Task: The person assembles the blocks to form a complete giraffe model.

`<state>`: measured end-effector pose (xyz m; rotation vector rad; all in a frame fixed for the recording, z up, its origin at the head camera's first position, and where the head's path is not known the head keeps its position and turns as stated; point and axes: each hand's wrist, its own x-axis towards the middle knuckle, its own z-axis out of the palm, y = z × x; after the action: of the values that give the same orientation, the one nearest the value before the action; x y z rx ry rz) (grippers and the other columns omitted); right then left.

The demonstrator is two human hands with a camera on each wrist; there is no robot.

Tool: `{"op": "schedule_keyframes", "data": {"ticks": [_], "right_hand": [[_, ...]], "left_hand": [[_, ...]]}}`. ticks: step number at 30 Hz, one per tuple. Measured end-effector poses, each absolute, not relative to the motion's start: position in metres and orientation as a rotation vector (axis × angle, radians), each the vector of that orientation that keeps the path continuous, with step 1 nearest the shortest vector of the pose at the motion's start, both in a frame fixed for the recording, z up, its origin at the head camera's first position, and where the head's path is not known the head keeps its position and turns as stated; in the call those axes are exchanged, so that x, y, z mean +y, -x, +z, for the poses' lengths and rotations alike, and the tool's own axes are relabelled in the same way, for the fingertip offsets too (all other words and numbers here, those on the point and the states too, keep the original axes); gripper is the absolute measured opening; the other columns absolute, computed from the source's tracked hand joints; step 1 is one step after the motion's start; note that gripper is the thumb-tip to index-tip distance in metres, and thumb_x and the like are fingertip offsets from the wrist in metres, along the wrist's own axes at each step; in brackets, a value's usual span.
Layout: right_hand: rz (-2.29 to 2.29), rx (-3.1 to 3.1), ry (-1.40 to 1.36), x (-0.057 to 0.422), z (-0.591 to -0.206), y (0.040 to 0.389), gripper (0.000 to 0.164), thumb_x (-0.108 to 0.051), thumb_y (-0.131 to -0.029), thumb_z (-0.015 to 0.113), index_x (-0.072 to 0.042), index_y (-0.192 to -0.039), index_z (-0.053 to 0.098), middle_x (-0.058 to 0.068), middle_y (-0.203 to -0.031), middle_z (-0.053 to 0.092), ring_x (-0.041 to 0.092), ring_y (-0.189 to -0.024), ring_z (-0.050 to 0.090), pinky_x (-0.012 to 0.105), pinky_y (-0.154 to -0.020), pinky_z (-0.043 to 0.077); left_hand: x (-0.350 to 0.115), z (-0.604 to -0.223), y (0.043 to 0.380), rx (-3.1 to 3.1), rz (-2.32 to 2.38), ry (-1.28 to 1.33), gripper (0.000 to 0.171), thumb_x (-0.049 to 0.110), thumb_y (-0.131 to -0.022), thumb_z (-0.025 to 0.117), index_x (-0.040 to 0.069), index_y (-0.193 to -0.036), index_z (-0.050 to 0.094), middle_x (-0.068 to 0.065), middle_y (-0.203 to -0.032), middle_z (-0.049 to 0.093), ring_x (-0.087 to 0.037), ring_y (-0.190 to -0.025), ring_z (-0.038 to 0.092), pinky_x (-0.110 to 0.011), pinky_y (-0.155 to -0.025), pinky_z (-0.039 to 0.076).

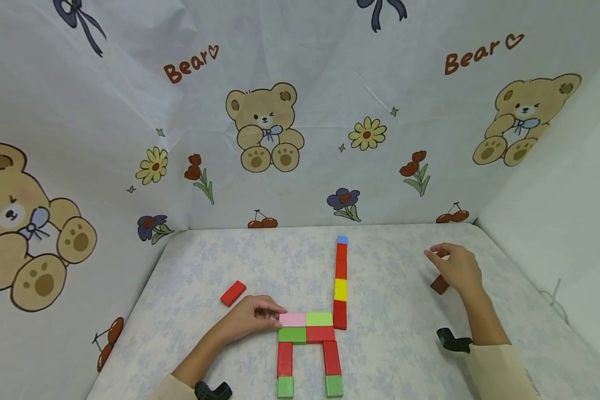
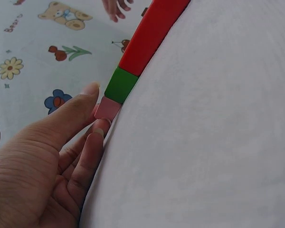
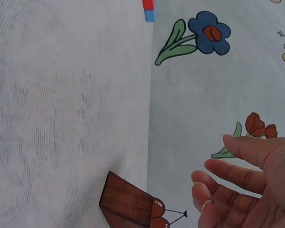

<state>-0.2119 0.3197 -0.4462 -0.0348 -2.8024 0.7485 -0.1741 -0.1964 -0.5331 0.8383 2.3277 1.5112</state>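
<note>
My left hand pinches the left end of a pink block, with thumb and fingertips at its corners. The pink block lies against a light green block, above a green block and a red block. In the left wrist view, the fingertips are right at the pink block. My right hand hovers at the right, fingers loosely bent and holding nothing. Beneath it lies a brown block, partly hidden in the head view; the right wrist view shows the brown block below the fingers.
Two legs of red blocks end in green blocks nearest me. From the shape's right side, a line of red, yellow and blue blocks runs away. A loose red block lies left. Bear-print cloth hangs behind.
</note>
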Motion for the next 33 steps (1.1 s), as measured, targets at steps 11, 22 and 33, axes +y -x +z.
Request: {"op": "schedule_keyframes", "data": {"ticks": [11, 22, 33], "right_hand": [[0.638, -3.097, 0.112, 0.352, -0.445, 0.207, 0.059, -0.05, -0.098, 0.061, 0.006, -0.111, 0.067, 0.029, -0.11, 0.065, 0.036, -0.084, 0.063, 0.043, -0.059, 0.049], [0.778, -3.193, 0.098, 0.352, -0.455, 0.207, 0.041, -0.036, -0.096, 0.068, 0.004, -0.087, 0.063, 0.009, -0.067, 0.062, 0.02, -0.059, 0.057, 0.035, -0.055, 0.045], [0.734, -3.145, 0.066, 0.352, -0.457, 0.21, 0.029, -0.021, -0.094, 0.069, 0.0, -0.075, 0.061, 0.005, -0.063, 0.059, 0.019, -0.057, 0.056, 0.035, -0.055, 0.044]], "left_hand": [[-0.197, -0.536, 0.177, 2.344, 1.498, -0.863, 0.029, 0.028, -0.085, 0.085, 0.023, -0.113, 0.08, 0.004, -0.097, 0.073, -0.008, -0.073, 0.054, -0.023, -0.063, 0.047], [-0.196, -0.535, 0.174, 2.339, 1.49, -0.824, 0.029, 0.029, -0.084, 0.085, 0.024, -0.112, 0.08, 0.005, -0.096, 0.073, -0.008, -0.073, 0.054, -0.023, -0.063, 0.047], [-0.196, -0.535, 0.176, 2.353, 1.466, -0.827, 0.03, 0.032, -0.084, 0.085, 0.024, -0.113, 0.08, 0.005, -0.097, 0.073, -0.008, -0.073, 0.054, -0.023, -0.063, 0.047]]}}
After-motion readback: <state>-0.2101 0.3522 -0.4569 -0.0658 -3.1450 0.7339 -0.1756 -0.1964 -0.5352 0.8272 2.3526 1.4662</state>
